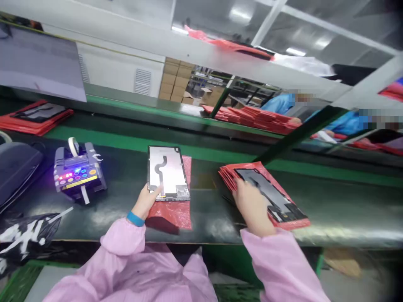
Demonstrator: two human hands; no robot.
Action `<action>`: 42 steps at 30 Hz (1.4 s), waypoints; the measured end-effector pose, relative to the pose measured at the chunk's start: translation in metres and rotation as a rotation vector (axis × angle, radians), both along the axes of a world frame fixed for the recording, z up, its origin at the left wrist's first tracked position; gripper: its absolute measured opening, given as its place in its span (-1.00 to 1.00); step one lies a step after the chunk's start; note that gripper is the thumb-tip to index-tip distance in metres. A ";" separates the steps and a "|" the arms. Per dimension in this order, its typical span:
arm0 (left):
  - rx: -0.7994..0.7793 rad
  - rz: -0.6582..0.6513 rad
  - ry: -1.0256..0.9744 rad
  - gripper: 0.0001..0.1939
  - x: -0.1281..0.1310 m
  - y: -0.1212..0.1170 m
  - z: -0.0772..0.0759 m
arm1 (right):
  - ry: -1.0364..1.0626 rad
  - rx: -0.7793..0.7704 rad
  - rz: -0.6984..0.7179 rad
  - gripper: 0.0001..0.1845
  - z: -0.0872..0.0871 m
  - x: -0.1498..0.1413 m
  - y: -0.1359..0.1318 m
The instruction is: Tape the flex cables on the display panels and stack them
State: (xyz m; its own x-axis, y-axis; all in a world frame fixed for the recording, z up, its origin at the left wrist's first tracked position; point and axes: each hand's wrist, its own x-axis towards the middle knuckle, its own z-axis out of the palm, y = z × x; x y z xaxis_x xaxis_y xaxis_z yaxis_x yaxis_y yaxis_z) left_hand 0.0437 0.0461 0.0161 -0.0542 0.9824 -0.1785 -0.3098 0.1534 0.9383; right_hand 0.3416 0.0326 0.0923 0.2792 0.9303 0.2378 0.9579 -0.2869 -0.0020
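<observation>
My left hand grips the lower left corner of a flat tablet screen panel, thumb on top. The panel has a pale back, a dark curved ribbon strip and a black lower edge. Beneath it lies a red bubble-wrap bag. My right hand is over the left side of a second screen panel, on a stack of red bubble bags. That hand is blurred and its fingertips are hidden, so its grip cannot be made out.
At left stands a tape dispenser with lit buttons. Tape scraps hang on black plastic at the front left. Another panel on red bags lies at back left. More red bags line the far ledge, where blue-sleeved people are.
</observation>
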 end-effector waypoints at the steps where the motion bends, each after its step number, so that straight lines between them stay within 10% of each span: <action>1: -0.027 -0.003 -0.034 -0.50 -0.002 0.001 -0.005 | 0.004 -0.058 -0.003 -0.74 -0.018 0.004 0.003; 4: -0.072 -0.023 -0.121 -0.53 -0.003 0.002 -0.014 | 0.008 -0.128 -0.019 -0.70 -0.057 0.016 -0.003; 9: -0.102 -0.022 -0.195 -0.51 -0.006 -0.004 -0.021 | 0.136 -0.120 0.018 -0.67 -0.072 0.027 -0.002; 16: -0.195 -0.087 -0.325 -0.39 -0.008 -0.014 -0.030 | 0.680 -0.205 0.348 -0.78 -0.094 -0.039 0.026; 26: -0.260 -0.039 -0.473 -0.36 -0.007 -0.017 -0.025 | 1.284 -0.421 0.322 -0.37 -0.087 -0.069 0.051; 34: -0.295 0.100 -0.504 -0.36 -0.008 -0.015 -0.032 | 1.602 -0.347 0.114 -0.23 -0.062 -0.070 0.016; 42: -0.317 0.161 -0.437 -0.51 -0.005 -0.015 -0.029 | 1.294 -0.525 0.240 -0.27 -0.092 -0.069 -0.002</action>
